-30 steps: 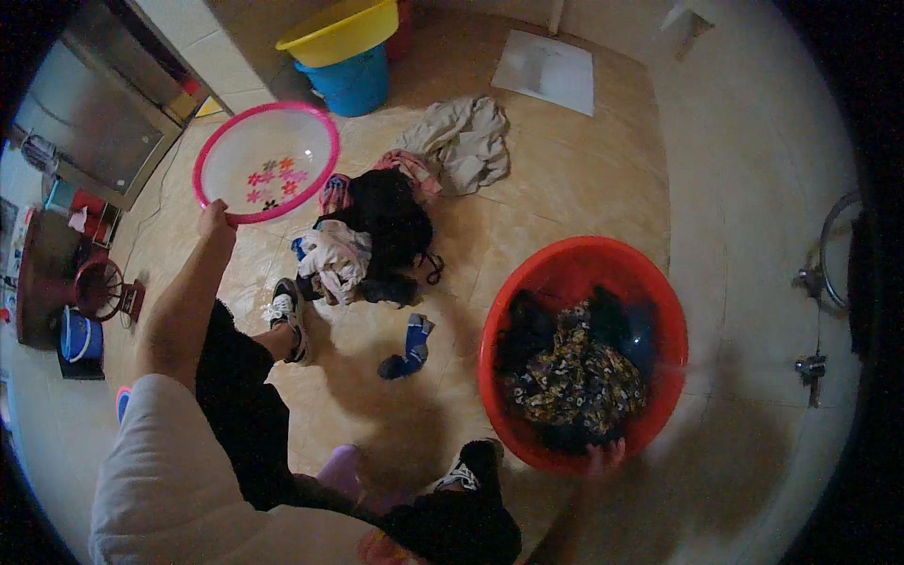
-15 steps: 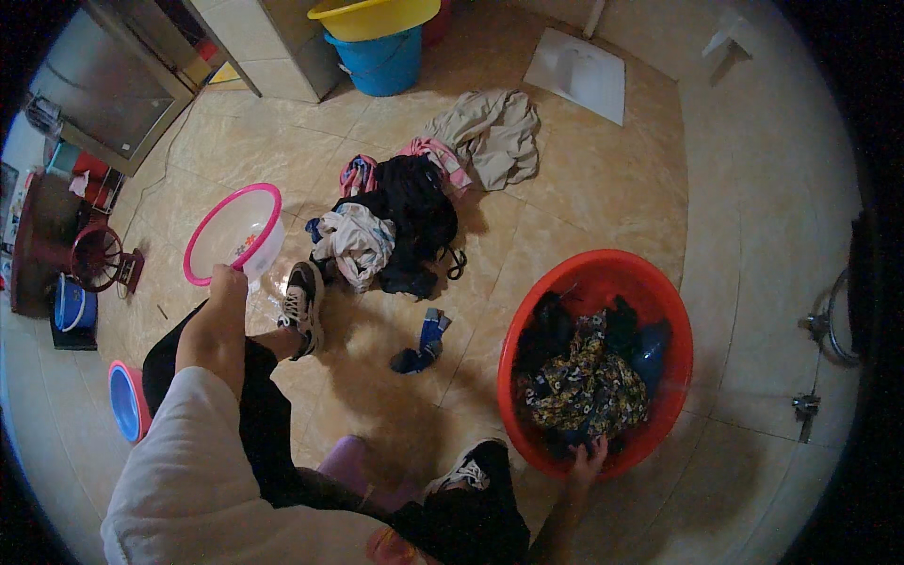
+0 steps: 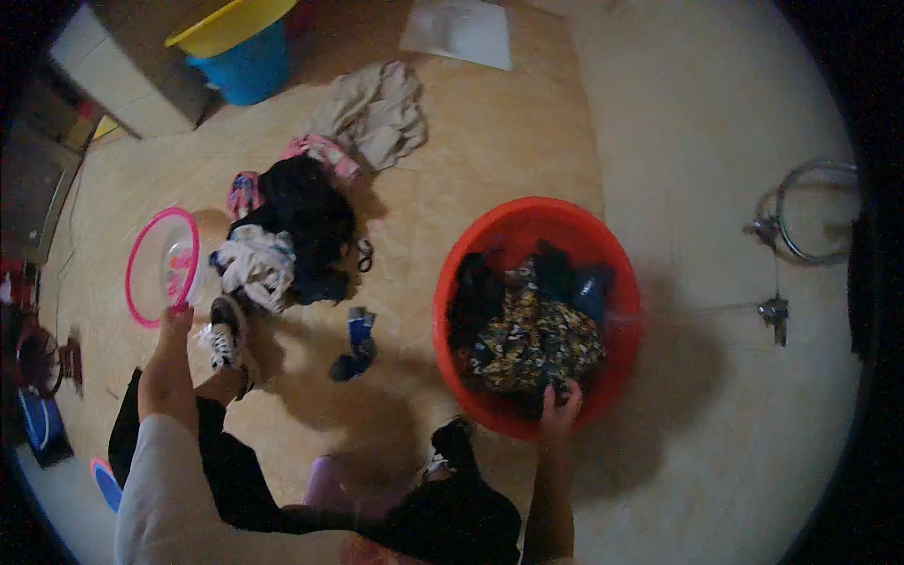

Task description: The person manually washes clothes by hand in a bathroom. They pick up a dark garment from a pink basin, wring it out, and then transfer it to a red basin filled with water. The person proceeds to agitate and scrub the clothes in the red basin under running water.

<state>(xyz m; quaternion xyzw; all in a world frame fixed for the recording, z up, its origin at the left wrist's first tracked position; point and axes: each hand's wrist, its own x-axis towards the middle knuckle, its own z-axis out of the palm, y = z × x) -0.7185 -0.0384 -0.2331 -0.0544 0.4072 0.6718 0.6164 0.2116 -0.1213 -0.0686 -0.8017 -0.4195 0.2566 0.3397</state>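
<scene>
My left hand (image 3: pixel 173 323) grips the near rim of a pink-rimmed clear plastic basin (image 3: pixel 161 266), which is tilted on edge above the floor at my left. My right hand (image 3: pixel 561 405) rests on the near edge of a big red tub (image 3: pixel 490 235), its fingers on the dark and patterned wet clothes (image 3: pixel 532 330) piled inside. Between the two lies a heap of clothes (image 3: pixel 287 235) on the floor, black, white and pink. My left foot in a black and white sneaker (image 3: pixel 222 336) stands next to that heap.
A blue sock (image 3: pixel 355 342) lies on the tan floor near the tub. A beige garment (image 3: pixel 375 111) lies further back. A yellow basin on a blue bucket (image 3: pixel 237 52) stands at the far left. A wall tap with a hose (image 3: pixel 791 226) is at the right.
My left hand has brought the pink basin down and inward, turning it on edge. The view has swung, so the red tub now sits nearer the middle. My right hand stays on the tub.
</scene>
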